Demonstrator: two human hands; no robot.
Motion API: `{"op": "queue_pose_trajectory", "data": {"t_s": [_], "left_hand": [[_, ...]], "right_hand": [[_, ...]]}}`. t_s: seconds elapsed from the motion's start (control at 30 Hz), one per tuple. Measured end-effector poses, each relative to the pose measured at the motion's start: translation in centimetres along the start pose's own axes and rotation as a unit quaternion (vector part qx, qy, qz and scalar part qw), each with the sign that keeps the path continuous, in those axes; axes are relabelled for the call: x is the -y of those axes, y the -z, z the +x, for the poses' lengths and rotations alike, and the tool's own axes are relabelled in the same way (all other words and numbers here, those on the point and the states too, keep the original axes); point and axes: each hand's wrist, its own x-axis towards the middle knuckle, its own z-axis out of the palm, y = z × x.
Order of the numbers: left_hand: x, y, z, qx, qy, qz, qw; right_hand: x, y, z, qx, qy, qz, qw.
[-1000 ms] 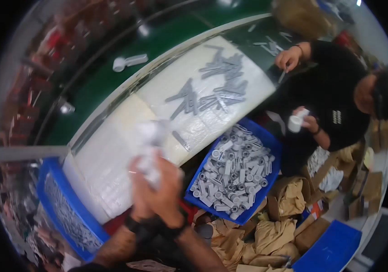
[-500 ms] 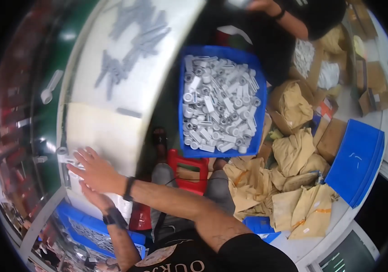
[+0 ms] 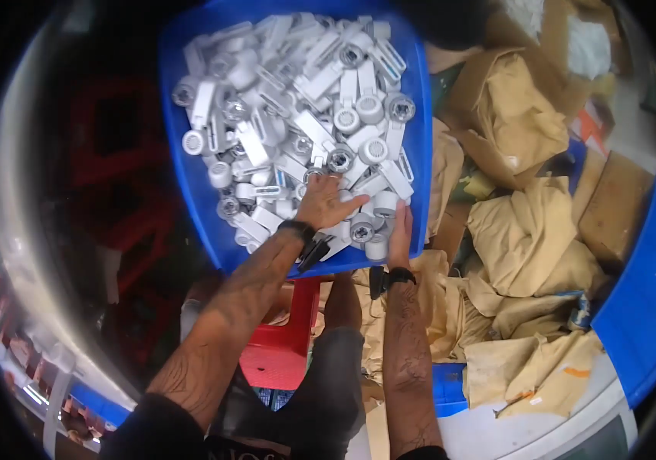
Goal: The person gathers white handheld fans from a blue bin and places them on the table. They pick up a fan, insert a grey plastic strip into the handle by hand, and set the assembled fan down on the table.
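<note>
Head view: the left hand lies palm down on the heap of white plastic parts, right of centre and close to the near edge of the blue bin. Its thumb is spread away from the fingers, in an open posture. The right hand is positioned edge-on at the near right corner of the bin, fingers extended toward the far edge, just beside the outermost parts; whether it grips a part cannot be determined. A black wristband is fitted on the right wrist.

The parts fill the bin in mixed orientations; each visible unit combines a flat bar with a round end, some ends grilled, others clear. Outside the near edge is a red plastic stool. Outside the right edge are an open cardboard box, crumpled brown paper bags and, farther right, a blue plastic panel.
</note>
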Motion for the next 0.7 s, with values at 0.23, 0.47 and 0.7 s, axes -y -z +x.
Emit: {"op": "queue_pose_trajectory", "data": {"t_s": [0.23, 0.47, 0.7], "left_hand": [[-2.4, -3.5, 2.7, 0.021, 0.185, -0.249, 0.951], [-2.2, -3.7, 2.6, 0.051, 0.127, -0.443, 0.886], [-3.3, -3.1, 0.1, -0.076, 0.111, -0.282, 0.95]], "right_hand": [[5.0, -2.4, -3.5, 0.086, 0.047, -0.009, 0.995], [5.6, -5.8, -4.1, 0.078, 0.075, -0.007, 0.994], [7.8, -6.8, -6.1, 0.054, 0.077, 0.142, 0.985]]}}
